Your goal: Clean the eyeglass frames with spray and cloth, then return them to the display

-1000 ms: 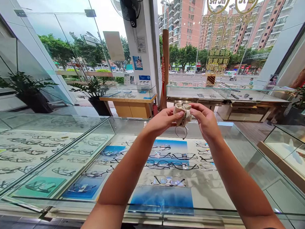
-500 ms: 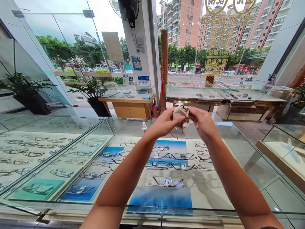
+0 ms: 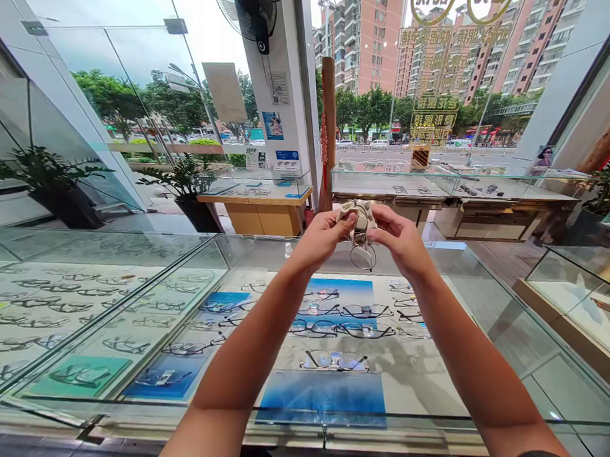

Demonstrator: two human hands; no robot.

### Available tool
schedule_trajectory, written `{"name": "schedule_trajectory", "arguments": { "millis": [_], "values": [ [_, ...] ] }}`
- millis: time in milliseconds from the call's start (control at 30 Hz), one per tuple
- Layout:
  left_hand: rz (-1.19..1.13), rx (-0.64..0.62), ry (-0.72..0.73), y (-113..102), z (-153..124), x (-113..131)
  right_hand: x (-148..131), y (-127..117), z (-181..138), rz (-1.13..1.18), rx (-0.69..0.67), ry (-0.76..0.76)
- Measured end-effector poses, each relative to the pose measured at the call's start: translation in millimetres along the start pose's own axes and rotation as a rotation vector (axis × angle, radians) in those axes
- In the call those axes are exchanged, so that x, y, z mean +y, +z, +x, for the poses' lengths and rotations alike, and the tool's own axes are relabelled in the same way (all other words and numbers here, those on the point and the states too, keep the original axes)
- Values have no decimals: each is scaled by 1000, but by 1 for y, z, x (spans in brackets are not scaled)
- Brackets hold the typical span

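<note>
Both arms stretch out over a glass display case. Between my hands is a pair of round, thin-rimmed eyeglasses [image 3: 363,256], hanging with one lens lowest. A beige cloth [image 3: 353,210] is bunched behind and around the upper part of the glasses. My left hand [image 3: 325,238] is closed on the cloth and the glasses, thumb on top near the rim. My right hand [image 3: 396,237] pinches the cloth and glasses from the other side, thumb pointing inward. The fingers behind the cloth are hidden.
Below my arms, the glass display case [image 3: 420,378] holds rows of eyeglasses [image 3: 334,361] and blue cards. A small white bottle [image 3: 288,250] stands on it beyond my left forearm. More showcases [image 3: 383,186] line the window, and potted plants [image 3: 183,183] stand to the left.
The glasses have turned, so the rim and a lens now face me in front of the cloth. Both hands have shifted their grip, and the right thumb has come round to the front.
</note>
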State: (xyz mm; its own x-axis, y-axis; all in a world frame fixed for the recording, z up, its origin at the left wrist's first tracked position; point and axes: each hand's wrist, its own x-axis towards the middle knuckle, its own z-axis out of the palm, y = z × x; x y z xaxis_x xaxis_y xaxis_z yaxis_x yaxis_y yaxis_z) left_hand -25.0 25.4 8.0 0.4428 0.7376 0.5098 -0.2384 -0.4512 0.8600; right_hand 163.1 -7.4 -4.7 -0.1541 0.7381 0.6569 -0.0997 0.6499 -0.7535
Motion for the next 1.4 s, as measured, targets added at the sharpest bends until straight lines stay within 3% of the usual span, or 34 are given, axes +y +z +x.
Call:
{"name": "schedule_trajectory", "arguments": {
  "millis": [333,600,700,833,933,1033,1267,1400],
  "values": [
    [46,66,-23,9,-4,2,-4,6,-4,-208,-100,-145],
    [109,218,100,13,1,-13,-6,5,-4,-342,-87,-210],
    [82,183,83,7,5,-15,-3,1,-2,-312,-95,-209],
    [27,17,37,-4,7,-15,-1,-6,-1,-282,-86,-190],
    [96,-51,106,-5,7,-12,-3,-8,-2,-332,-79,-199],
    [149,-23,145,0,5,-12,-5,-2,-4,-415,-75,-237],
    [161,196,161,12,5,-22,-5,11,-7,-495,-40,-255],
    [163,118,159,6,6,-19,-7,1,-5,-403,-34,-238]
  ]
}}
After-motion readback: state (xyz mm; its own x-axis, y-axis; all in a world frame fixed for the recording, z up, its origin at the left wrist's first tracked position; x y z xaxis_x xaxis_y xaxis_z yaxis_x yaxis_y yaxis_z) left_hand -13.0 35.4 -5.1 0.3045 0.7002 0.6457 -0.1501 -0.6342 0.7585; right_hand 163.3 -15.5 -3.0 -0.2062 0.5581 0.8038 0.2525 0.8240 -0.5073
